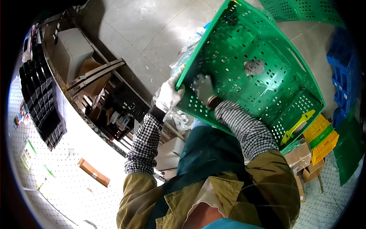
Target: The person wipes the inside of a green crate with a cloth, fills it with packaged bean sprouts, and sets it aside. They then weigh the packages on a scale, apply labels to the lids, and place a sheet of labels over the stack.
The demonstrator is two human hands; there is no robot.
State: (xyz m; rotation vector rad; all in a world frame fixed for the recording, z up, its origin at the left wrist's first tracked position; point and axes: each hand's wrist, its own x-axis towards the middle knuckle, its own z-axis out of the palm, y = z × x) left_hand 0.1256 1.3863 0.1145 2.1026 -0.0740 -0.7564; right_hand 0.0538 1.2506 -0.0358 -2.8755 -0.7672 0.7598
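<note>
Green perforated crate (263,76), held tilted above the tiled floor (152,30) in front of the person's chest.
The white-gloved left hand (169,95) is clamped on the crate's near rim. The right hand (204,89) reaches over the rim and lies with fingers spread against the inner floor, close to the left. A grey scrap (253,66) clings inside. Clear plastic bags (179,116) hang just beneath; yellow crates (322,139) and cardboard boxes (301,156) stand to the right.
</note>
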